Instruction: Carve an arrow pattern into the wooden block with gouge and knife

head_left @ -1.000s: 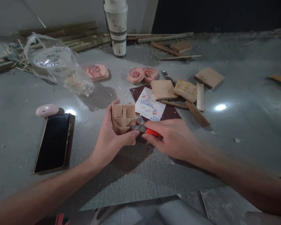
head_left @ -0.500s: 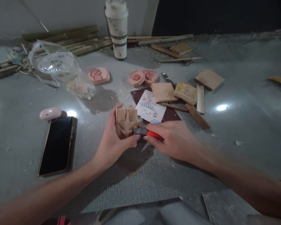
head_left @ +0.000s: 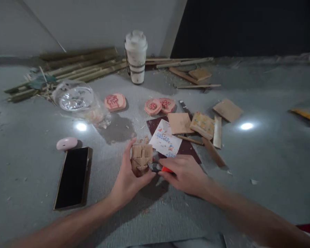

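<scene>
A small square wooden block (head_left: 142,153) with a raised, arrow-like carving sits in my left hand (head_left: 129,175), thumb along its near edge and fingers round its far left side. My right hand (head_left: 186,174) grips a utility knife (head_left: 166,169) with a red-orange handle. Its blade tip meets the lower right part of the block's carved face, close to my left thumb. Just beyond the hands lies white-backed sandpaper (head_left: 165,139) over a dark red sheet (head_left: 188,148).
A phone (head_left: 72,177) and a pink case (head_left: 66,143) lie at left. Behind are a plastic bag (head_left: 77,100), pink carved pieces (head_left: 115,102), a lidded cup (head_left: 136,58) and bamboo strips (head_left: 85,69). Wooden pieces (head_left: 180,123) lie at right, with a yellow tool (head_left: 306,116) farther off.
The view has tilted up, so everything sits lower in the picture. Both hands keep their holds, and the blade stays against the block's lower right side.
</scene>
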`<state>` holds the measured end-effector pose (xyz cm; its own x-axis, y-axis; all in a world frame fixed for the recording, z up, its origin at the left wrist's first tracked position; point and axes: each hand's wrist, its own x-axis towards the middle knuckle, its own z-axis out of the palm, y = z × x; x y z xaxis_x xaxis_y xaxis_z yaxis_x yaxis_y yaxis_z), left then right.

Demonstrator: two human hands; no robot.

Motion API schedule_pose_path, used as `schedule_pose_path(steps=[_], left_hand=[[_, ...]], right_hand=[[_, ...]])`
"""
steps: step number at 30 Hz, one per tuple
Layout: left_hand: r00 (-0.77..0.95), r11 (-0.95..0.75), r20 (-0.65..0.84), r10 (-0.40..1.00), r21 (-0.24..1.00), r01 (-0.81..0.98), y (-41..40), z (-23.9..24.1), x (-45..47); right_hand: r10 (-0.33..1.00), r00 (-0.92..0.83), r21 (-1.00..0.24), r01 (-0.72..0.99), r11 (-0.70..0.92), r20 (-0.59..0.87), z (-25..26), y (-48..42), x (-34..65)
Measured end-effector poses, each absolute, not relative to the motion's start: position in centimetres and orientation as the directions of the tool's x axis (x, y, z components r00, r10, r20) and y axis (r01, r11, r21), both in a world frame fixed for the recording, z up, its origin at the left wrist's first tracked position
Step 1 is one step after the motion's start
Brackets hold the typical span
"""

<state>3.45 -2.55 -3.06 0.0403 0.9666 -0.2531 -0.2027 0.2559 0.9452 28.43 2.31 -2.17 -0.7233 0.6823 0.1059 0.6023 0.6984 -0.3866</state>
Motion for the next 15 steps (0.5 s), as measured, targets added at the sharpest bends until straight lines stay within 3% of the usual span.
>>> schedule_pose_path(steps=[6, 15], left_hand=[[0.063, 0.133, -0.126, 0.99, 0.982, -0.132, -1.3, -2.0, 3.1], [0.075, 0.052, -0.038, 0.996, 0.982, -0.18, -0.9, -2.9, 2.8]], right_hand=[[0.707, -0.701, -0.298, 0.659, 0.691, 0.089, -1.2, 2.5, 28.3], [0.753, -0.658, -0.304, 0.719, 0.625, -0.008, 0.4, 3.2, 27.5]])
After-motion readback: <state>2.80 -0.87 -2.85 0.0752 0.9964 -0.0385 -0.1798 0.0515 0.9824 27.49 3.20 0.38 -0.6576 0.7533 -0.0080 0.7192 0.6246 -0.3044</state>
